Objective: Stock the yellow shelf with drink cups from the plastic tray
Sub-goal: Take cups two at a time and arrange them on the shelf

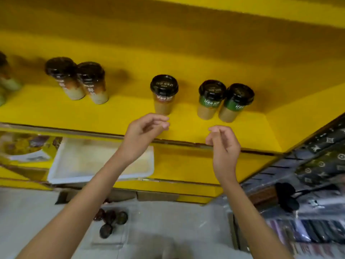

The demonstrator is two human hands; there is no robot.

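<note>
Both of my hands are empty, the fingers loosely curled around nothing. My left hand hovers over the front lip of the yellow shelf, and my right hand is beside it, a little nearer to me. Below and left of my left hand lies the plastic tray. I see no cups in it, though my forearm hides one corner.

Just beyond my left fingertips stands the middle cup. Beyond my right hand stand the two green-banded cups, touching each other. Further left of my left hand, the brown-and-cream pair also touch.

My worry is the middle cup, whose base is narrower than its lid. A careless flick of my left fingers could topple it, perhaps into its neighbours.

Every cup stands upright with its long axis vertical, its black lid up and its label facing me.
</note>
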